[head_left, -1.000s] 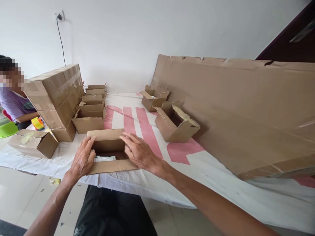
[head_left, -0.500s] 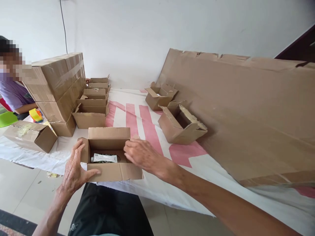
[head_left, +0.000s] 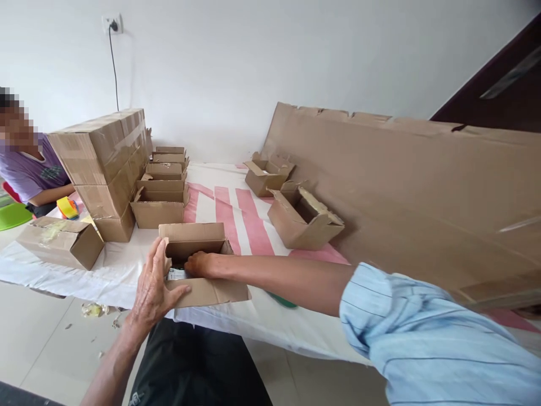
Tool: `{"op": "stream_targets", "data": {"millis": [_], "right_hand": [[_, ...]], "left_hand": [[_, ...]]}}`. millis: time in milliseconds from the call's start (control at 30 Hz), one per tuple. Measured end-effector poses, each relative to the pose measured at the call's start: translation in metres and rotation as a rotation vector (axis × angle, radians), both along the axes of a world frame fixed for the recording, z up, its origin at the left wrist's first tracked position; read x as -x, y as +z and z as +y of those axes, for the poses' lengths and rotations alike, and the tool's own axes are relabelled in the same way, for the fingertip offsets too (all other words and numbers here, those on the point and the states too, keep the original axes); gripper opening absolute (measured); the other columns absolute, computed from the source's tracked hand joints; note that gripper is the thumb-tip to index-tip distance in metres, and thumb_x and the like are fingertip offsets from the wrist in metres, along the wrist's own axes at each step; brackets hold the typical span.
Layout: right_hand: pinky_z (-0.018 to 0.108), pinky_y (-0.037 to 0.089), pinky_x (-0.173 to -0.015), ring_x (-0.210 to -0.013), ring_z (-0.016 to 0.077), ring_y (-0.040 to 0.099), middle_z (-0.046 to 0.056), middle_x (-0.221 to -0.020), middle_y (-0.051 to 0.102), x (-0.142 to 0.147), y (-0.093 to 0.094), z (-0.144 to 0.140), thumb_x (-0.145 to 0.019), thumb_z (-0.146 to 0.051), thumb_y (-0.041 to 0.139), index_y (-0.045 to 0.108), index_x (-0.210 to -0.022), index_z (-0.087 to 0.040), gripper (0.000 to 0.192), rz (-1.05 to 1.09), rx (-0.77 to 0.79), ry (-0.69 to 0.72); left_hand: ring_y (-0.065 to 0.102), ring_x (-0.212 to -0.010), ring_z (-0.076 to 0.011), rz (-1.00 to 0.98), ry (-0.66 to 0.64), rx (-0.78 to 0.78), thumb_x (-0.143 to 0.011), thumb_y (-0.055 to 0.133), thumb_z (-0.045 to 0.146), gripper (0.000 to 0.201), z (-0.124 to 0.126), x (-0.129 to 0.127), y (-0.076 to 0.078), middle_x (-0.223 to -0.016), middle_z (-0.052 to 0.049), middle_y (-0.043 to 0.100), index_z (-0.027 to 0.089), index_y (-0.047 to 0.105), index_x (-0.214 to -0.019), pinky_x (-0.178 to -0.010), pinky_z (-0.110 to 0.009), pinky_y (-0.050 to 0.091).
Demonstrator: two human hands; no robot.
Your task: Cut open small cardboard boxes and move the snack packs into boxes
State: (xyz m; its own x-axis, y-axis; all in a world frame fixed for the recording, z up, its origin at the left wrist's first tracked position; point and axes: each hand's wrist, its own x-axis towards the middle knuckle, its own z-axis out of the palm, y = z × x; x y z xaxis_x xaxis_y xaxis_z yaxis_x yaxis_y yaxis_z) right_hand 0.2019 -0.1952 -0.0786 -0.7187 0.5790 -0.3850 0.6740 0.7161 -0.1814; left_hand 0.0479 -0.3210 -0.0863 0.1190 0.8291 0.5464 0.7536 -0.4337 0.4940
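Note:
A small open cardboard box stands at the near edge of the cloth-covered table. My left hand grips its left side, thumb lying across the front flap. My right hand reaches down into the box from the right, and its fingers are hidden inside. A white-labelled tube lies in the bottom of the box, showing only between my two hands.
Taped boxes are stacked at left, beside a row of open boxes and a closed box. Two more open boxes sit before a large leaning cardboard sheet. A person in purple sits far left by a yellow tape roll.
My right hand has gone from the box's right rim down into the box, covering most of the tube. My left hand has shifted up against the box's left side.

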Motion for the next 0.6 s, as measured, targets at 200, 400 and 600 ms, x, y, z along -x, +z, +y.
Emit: {"op": "stream_targets", "data": {"millis": [200, 400, 600], "right_hand": [[0.042, 0.058, -0.092, -0.117, 0.0368, 0.076, 0.024, -0.124, 0.078, -0.008, 0.036, -0.010, -0.091, -0.017, 0.071, 0.074, -0.122, -0.009, 0.033, -0.110, -0.070, -0.029], [0.031, 0.051, -0.065, -0.086, 0.0262, 0.074, 0.011, -0.103, 0.077, -0.079, 0.090, -0.027, -0.083, -0.030, 0.073, 0.068, -0.107, -0.019, 0.027, 0.174, -0.076, -0.225], [0.030, 0.051, -0.069, -0.082, 0.0195, 0.065, 0.003, -0.094, 0.071, -0.129, 0.085, -0.042, -0.081, -0.037, 0.074, 0.066, -0.101, -0.019, 0.028, 0.898, 0.288, -0.446]], "left_hand": [[0.044, -0.157, -0.0396, 0.019, -0.026, 0.057, -0.084, 0.085, 0.031, 0.111, 0.003, 0.000, -0.003, -0.170, -0.019, 0.043, 0.031, 0.016, -0.172, -0.121, -0.059, 0.046], [0.055, -0.147, -0.0364, 0.001, -0.040, 0.024, -0.091, 0.078, 0.038, 0.086, 0.002, 0.004, -0.011, -0.159, -0.018, 0.053, 0.027, 0.033, -0.163, -0.117, -0.055, 0.050], [0.052, -0.149, -0.0404, 0.230, -0.009, 0.013, -0.098, 0.068, 0.043, 0.031, 0.002, 0.006, -0.012, -0.153, -0.017, 0.062, 0.022, 0.071, -0.122, -0.111, -0.058, 0.054]]}}
